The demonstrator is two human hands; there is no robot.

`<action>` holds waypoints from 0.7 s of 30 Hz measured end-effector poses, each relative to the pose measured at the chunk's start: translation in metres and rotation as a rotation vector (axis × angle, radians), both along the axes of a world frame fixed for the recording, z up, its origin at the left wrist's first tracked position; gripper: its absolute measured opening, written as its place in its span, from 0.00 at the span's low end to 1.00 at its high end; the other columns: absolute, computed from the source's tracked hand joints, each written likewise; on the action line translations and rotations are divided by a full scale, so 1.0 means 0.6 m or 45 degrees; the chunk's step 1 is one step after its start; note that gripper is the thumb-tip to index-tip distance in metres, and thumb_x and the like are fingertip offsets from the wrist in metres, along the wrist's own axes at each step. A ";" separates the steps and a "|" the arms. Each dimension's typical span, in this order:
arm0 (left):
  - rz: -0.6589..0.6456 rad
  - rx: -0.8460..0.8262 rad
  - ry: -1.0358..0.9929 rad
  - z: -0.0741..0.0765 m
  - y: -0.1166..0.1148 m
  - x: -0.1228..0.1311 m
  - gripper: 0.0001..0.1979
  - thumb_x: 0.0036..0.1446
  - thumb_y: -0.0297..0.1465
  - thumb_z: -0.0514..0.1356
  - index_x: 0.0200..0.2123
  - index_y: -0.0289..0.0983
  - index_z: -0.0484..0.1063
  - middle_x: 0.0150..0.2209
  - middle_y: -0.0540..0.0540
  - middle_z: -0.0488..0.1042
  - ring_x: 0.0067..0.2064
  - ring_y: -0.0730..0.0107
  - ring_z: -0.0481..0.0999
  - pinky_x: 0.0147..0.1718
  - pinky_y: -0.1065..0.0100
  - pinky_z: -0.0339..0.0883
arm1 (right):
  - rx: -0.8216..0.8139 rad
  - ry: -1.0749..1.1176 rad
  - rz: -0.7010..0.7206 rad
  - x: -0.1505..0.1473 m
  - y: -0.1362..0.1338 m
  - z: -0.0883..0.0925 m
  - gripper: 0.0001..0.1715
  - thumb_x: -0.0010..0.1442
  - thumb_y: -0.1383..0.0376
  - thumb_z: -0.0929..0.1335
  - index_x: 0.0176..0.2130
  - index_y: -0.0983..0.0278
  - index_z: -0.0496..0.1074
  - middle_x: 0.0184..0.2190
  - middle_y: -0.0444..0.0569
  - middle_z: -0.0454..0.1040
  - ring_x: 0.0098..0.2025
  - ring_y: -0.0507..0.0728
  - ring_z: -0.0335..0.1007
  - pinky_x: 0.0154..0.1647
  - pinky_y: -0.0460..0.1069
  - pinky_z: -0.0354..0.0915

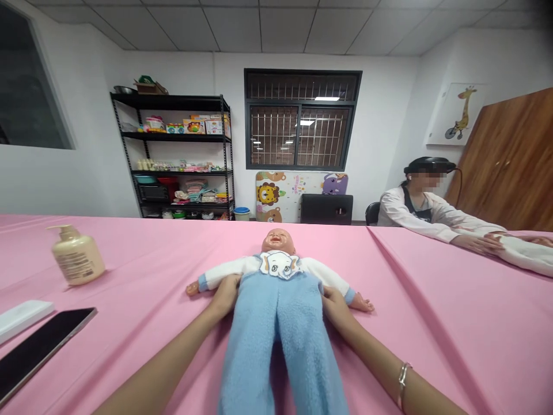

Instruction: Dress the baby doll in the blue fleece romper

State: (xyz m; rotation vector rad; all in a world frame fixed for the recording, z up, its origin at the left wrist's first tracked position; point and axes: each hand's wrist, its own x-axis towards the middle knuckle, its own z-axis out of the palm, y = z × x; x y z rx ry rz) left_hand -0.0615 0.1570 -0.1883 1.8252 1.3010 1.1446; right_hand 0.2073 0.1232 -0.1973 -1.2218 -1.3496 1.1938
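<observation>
A baby doll [276,300] lies on its back in front of me, head away from me and arms spread out. Its outfit has fuzzy blue trousers, white sleeves with blue cuffs and an elephant face [280,265] on the chest. My left hand [226,293] is closed at the doll's left-of-view side, just below the sleeve. Opposite it, my right hand [336,301] grips the other side at the same height. The fingertips of both hands are hidden against the doll and its clothing. A bracelet [403,380] circles my right wrist.
Pink cloth [164,259] covers the table. At left are a pump bottle [78,256], a white flat object [23,318] and a phone [43,351]. A co-worker [425,202] in headgear handles something white [525,253] at right. Shelves [181,138] stand behind.
</observation>
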 end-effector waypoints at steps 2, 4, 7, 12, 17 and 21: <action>0.023 0.022 0.014 0.011 -0.002 -0.001 0.09 0.46 0.29 0.52 0.23 0.29 0.66 0.27 0.49 0.69 0.30 0.80 0.65 0.31 0.77 0.60 | -0.044 0.119 -0.100 0.000 0.001 0.004 0.29 0.38 0.49 0.67 0.25 0.72 0.57 0.20 0.43 0.61 0.24 0.39 0.50 0.26 0.37 0.49; 0.088 0.092 -0.019 0.023 -0.008 0.005 0.08 0.47 0.29 0.50 0.26 0.30 0.66 0.28 0.50 0.68 0.32 0.79 0.65 0.34 0.77 0.60 | -0.108 0.285 -0.173 0.001 -0.002 0.016 0.26 0.37 0.53 0.67 0.26 0.70 0.54 0.18 0.41 0.57 0.22 0.39 0.49 0.24 0.37 0.48; 0.186 0.147 -0.102 0.042 -0.022 0.023 0.11 0.51 0.31 0.47 0.32 0.32 0.65 0.32 0.50 0.68 0.36 0.80 0.66 0.38 0.77 0.60 | -0.173 0.484 -0.128 0.007 -0.009 0.040 0.25 0.36 0.58 0.66 0.34 0.66 0.57 0.21 0.40 0.60 0.24 0.42 0.56 0.26 0.39 0.53; 0.012 0.066 -0.141 0.070 -0.044 0.053 0.20 0.54 0.41 0.51 0.45 0.34 0.64 0.42 0.47 0.69 0.41 0.78 0.68 0.41 0.76 0.62 | -0.161 0.601 0.056 0.024 -0.012 0.064 0.33 0.41 0.58 0.65 0.49 0.61 0.59 0.32 0.43 0.69 0.33 0.44 0.64 0.37 0.41 0.58; -0.154 0.016 -0.138 0.082 -0.058 0.068 0.18 0.49 0.36 0.57 0.43 0.34 0.71 0.47 0.46 0.68 0.51 0.72 0.66 0.58 0.69 0.56 | -0.132 0.571 0.167 0.025 -0.013 0.067 0.30 0.42 0.58 0.67 0.45 0.66 0.67 0.50 0.48 0.64 0.48 0.47 0.63 0.48 0.42 0.59; -0.134 0.031 -0.164 0.080 -0.056 0.068 0.20 0.46 0.37 0.59 0.42 0.33 0.72 0.47 0.46 0.69 0.51 0.70 0.67 0.59 0.66 0.56 | -0.118 0.424 0.109 0.019 -0.017 0.068 0.36 0.39 0.56 0.71 0.49 0.63 0.66 0.51 0.47 0.64 0.47 0.47 0.64 0.47 0.41 0.61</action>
